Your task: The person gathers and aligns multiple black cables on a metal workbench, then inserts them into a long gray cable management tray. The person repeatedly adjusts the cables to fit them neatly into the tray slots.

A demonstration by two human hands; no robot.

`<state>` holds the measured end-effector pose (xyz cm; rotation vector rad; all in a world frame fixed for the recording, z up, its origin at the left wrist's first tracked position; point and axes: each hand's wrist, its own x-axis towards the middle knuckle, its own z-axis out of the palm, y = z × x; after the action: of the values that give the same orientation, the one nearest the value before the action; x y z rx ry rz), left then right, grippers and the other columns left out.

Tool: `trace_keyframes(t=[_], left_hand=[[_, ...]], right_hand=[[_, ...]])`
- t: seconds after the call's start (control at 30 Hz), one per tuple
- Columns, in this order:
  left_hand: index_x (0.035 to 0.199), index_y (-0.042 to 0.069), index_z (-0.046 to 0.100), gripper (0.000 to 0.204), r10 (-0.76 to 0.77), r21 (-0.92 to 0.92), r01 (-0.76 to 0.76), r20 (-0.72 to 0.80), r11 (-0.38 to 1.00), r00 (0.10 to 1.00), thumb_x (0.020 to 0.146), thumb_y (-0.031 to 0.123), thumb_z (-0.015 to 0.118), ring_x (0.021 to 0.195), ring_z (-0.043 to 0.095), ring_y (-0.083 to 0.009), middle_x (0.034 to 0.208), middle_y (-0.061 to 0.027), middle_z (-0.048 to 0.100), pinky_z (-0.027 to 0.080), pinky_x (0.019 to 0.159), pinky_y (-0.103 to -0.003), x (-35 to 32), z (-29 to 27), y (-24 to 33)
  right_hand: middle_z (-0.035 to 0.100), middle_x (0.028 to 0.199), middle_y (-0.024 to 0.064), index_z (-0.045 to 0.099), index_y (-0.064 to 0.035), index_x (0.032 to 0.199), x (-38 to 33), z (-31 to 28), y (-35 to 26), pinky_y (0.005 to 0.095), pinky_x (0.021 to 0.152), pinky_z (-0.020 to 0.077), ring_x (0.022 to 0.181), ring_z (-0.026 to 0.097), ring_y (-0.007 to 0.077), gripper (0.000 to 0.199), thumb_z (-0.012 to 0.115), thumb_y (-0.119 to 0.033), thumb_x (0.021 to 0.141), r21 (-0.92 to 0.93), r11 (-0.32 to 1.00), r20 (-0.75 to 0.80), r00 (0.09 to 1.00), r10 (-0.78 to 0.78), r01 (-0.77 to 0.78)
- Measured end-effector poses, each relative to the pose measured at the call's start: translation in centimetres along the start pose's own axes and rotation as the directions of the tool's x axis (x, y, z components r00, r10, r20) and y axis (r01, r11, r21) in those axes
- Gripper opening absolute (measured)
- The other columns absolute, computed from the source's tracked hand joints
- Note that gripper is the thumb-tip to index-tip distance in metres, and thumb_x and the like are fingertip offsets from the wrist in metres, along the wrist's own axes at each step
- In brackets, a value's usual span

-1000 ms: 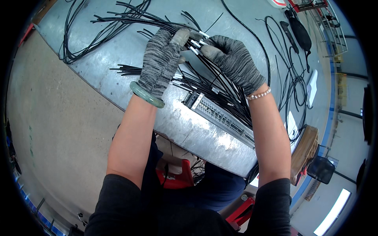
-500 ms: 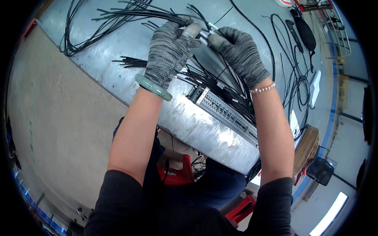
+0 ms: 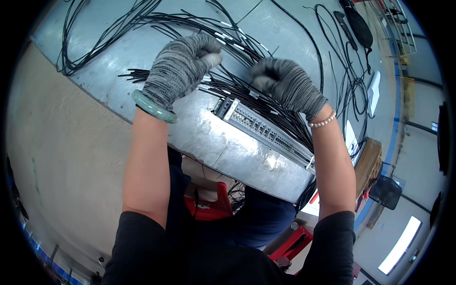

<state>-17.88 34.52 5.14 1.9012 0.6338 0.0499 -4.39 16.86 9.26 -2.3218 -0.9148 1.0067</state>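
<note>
My left hand (image 3: 185, 69), in a grey knitted glove, is closed with thumb and fingers bent together beside the black cables. Whether anything is pinched in it cannot be made out. My right hand (image 3: 287, 85), gloved alike, is curled over the cable bundle (image 3: 228, 85), fingertips drawn in toward the thumb; its grip is hidden too. Beyond both hands a second bunch of black cables (image 3: 190, 19) with white sleeves lies on the metal table. A long grey terminal strip (image 3: 266, 130) with rows of small holes lies below my hands, cables along its far side.
The metal tabletop (image 3: 204, 142) has its near edge running diagonally before me. At right lie loose coiled cables (image 3: 354, 90), a black pouch (image 3: 358, 26), white paper (image 3: 374, 92) and a cardboard box (image 3: 368, 161). A red stool (image 3: 213, 204) stands below the table.
My hands have come apart and moved nearer to me, the left one leftward. The white-sleeved cables they held together now lie beyond them on the table.
</note>
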Motion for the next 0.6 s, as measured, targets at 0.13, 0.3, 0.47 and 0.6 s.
trace_keyframes(t=[0.13,0.3,0.47,0.6], left_hand=[[0.102,0.008,0.069,0.023,-0.122,0.297,0.085,0.106,0.951,0.987,0.083,0.02,0.072,0.087,0.065,-0.0153,0.096,-0.0059,0.069,0.053,0.081,-0.03,-0.8,0.5,0.9],[0.1,0.008,0.069,0.022,-0.018,0.376,-0.039,0.146,0.926,0.989,0.08,0.017,0.073,0.083,0.064,-0.0139,0.09,-0.0059,0.067,0.053,0.077,-0.03,-1.0,0.7,-0.2],[0.105,0.008,0.067,0.027,0.062,0.319,-0.066,0.023,0.946,0.998,0.081,0.018,0.073,0.075,0.059,-0.0125,0.089,-0.0051,0.066,0.053,0.072,-0.029,-0.4,2.1,0.2],[0.103,0.008,0.066,0.026,0.038,0.188,-0.029,-0.041,0.982,0.998,0.083,0.021,0.073,0.079,0.061,-0.0114,0.088,-0.0043,0.065,0.052,0.072,-0.028,0.1,2.9,0.9]], right_hand=[[0.07,0.093,0.0084,0.07,-0.0084,0.1,-0.6,0.4,3.0,0.032,0.083,0.0526,0.087,0.067,0.0201,0.017,0.068,-0.015,0.084,-0.292,0.957,0.06,0.998,0.021,-0.003],[0.068,0.09,0.0114,0.071,-0.0092,0.091,-0.7,0.5,3.6,0.0356,0.081,0.0521,0.084,0.066,0.0252,0.012,0.066,-0.015,0.082,-0.486,0.871,0.058,0.997,-0.042,0.065],[0.066,0.084,0.0119,0.068,-0.0073,0.091,-1.2,0.3,4.8,0.0358,0.077,0.0524,0.078,0.065,0.0245,0.011,0.062,-0.014,0.084,-0.367,0.926,0.006,0.996,-0.086,0.083],[0.067,0.079,0.0113,0.064,-0.0062,0.096,-1.6,-0.3,5.7,0.0349,0.073,0.0519,0.074,0.065,0.0239,0.012,0.06,-0.013,0.087,-0.324,0.943,-0.02,0.996,-0.086,0.075]])
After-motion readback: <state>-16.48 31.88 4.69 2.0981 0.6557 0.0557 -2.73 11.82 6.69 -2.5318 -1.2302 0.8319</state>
